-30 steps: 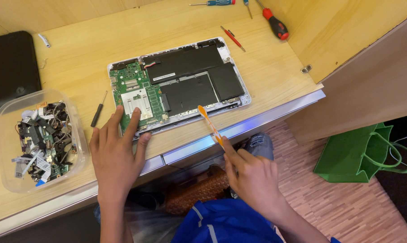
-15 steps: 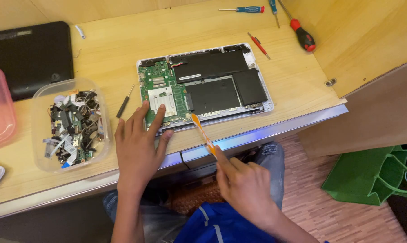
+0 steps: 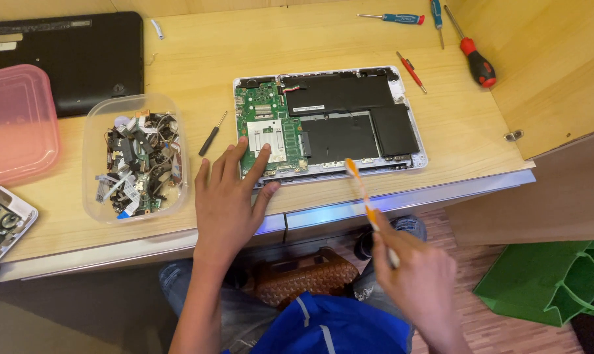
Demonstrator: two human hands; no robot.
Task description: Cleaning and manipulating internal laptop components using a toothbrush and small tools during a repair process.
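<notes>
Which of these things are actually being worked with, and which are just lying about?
In use:
opened laptop, left hand resting on its green board
orange tool, held in right hand

Lying about:
clear tub of parts
small black screwdriver
red-handled screwdriver
pink tub
green bag

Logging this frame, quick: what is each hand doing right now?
Left hand: open, fingers spread, resting flat on the opened laptop at its green circuit board.
Right hand: closed, holding an orange and white brush.

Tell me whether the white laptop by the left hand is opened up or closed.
Opened up: the white laptop base lies cover-off, its green circuit board and black battery exposed.
</notes>
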